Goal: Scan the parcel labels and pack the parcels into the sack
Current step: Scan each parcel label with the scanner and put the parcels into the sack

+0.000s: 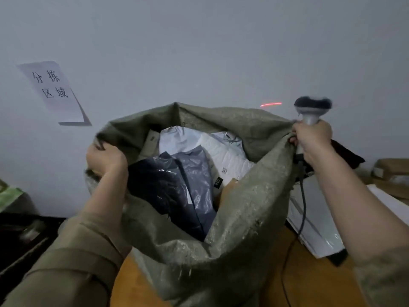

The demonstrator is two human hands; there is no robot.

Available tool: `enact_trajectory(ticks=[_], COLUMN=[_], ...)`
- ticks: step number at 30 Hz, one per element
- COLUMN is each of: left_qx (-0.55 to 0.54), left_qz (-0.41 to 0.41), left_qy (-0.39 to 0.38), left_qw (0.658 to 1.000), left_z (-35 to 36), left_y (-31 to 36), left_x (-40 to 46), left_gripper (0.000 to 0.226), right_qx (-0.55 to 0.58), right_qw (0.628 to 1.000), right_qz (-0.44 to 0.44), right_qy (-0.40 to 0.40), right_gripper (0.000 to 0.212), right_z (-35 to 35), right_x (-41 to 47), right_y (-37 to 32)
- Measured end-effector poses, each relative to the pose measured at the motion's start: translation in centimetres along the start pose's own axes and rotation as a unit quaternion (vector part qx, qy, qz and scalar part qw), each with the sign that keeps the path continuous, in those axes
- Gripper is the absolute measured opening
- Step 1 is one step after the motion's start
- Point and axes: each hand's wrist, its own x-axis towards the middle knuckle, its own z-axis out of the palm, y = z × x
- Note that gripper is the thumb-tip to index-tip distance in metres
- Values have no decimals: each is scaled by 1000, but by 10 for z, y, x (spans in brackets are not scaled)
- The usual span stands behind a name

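Observation:
A green woven sack (239,218) stands open in front of me on a wooden table. Inside lie several parcels: a dark blue plastic mailer (159,185), a grey plastic mailer (197,173) and a white padded one (199,140). My left hand (106,158) grips the sack's left rim. My right hand (312,138) holds the grey barcode scanner (312,109) by its handle and also pinches the sack's right rim. The scanner's head is blurred and its red beam (271,104) falls on the wall.
A white parcel (314,213) lies on the wooden table (309,284) to the right, under the scanner's cable (303,204). Cardboard boxes (391,176) sit at the far right. A paper sign (55,91) hangs on the wall. Dark clutter lies at the lower left.

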Motion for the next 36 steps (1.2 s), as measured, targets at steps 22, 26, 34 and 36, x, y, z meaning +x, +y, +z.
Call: enact_trajectory(ticks=[22,26,34,36], left_qx=[54,72,70,65], left_qz=[119,109,144,162], left_qy=[-332,-377,-360,-391], left_qw=[934,917,919,904], left_z=[6,18,68,79], left_y=[-4,7,22,17], left_x=[-169,-229,-404,-447], left_gripper=[35,36,31,34], right_qx=[-10,-19,-72,-83], right_qw=[999,997,991,991], right_qz=[47,70,110,106], right_qy=[4,5,-15,6], right_gripper=[21,29,31,30], right_z=[-128,-181,-322,-356], right_x=[-56,-36,20,38], right_y=[71,81,115,120])
